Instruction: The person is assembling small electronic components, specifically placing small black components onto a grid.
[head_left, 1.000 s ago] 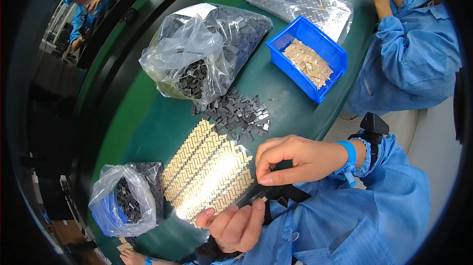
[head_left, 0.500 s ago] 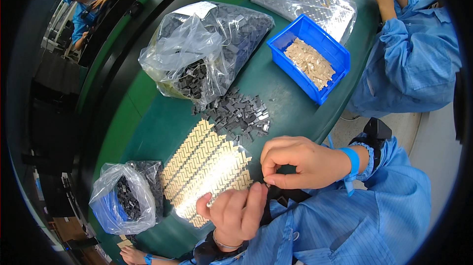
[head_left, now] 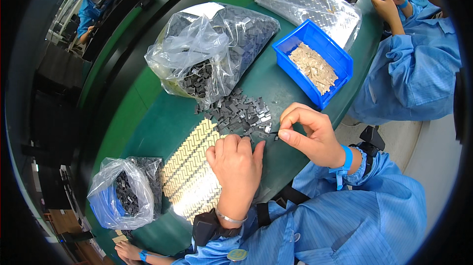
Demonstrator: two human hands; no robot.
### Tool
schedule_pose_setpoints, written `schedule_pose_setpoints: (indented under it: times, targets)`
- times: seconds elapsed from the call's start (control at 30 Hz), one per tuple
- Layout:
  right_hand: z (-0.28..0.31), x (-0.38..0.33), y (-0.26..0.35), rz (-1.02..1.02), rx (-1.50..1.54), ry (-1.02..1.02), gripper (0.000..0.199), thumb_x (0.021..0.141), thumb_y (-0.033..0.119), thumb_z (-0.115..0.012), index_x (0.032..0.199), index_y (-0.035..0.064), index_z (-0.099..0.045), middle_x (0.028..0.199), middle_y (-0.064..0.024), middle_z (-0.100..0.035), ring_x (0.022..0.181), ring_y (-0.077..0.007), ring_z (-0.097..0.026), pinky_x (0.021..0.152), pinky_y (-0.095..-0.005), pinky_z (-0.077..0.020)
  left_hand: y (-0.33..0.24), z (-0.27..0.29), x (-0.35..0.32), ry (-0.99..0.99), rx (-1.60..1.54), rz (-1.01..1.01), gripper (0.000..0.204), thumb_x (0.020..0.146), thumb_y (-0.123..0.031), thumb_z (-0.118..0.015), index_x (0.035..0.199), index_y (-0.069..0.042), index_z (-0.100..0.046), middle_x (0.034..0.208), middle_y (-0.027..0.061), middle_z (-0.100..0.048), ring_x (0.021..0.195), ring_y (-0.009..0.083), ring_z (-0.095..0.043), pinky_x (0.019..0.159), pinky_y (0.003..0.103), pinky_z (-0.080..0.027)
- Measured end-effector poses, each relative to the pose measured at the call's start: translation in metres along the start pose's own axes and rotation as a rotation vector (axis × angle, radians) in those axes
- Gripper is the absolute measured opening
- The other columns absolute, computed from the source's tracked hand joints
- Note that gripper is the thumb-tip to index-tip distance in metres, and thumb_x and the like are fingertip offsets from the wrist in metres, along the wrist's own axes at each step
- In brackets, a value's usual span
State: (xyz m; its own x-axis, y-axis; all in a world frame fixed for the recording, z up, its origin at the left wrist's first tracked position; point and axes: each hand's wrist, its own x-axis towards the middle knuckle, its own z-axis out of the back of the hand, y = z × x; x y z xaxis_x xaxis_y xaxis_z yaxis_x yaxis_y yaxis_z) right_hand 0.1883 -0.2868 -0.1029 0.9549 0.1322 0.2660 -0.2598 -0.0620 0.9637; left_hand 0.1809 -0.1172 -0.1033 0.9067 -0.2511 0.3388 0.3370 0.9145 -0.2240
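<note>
I see the right hand pinching a dark piece beside the dark pile; left hand over the patterned sheet; whether its curled fingers grip anything, I cannot tell.

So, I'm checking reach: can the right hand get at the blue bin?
Probably yes: the blue bin sits just beyond the right hand, open-topped, with nothing visible in the way.
</note>
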Motion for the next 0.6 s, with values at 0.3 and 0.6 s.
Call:
schedule_pose_setpoints:
  times: [0.3,0.6]
  targets:
    - [0.001,-0.002,-0.005,-0.017,0.069,-0.026,0.009,0.082,0.008,-0.062,0.082,0.0000,-0.057,0.084,-0.0054,-0.055,0.076,-0.0114,-0.052,0.068,-0.0243,-0.0429,0.003,0.009,-0.004,-0.071,-0.332,0.111,0.010,0.069,-0.006,-0.069,0.075,-0.002,-0.062,0.078,0.0081,-0.058,0.073,0.0219,-0.057,0.066,0.033,-0.042]
    - [-0.025,-0.007,0.011,0.067,0.349,0.290,0.033,0.077,-0.001,-0.066,0.107,-0.0045,-0.053,0.103,-0.0146,-0.058,0.095,-0.0205,-0.058,0.083,-0.0321,-0.0451,0.012,0.044,-0.040,0.367,-2.239,0.691,0.015,0.081,0.001,-0.058,0.096,0.003,-0.056,0.090,0.0171,-0.062,0.080,0.0228,-0.062,0.072,0.033,-0.049]
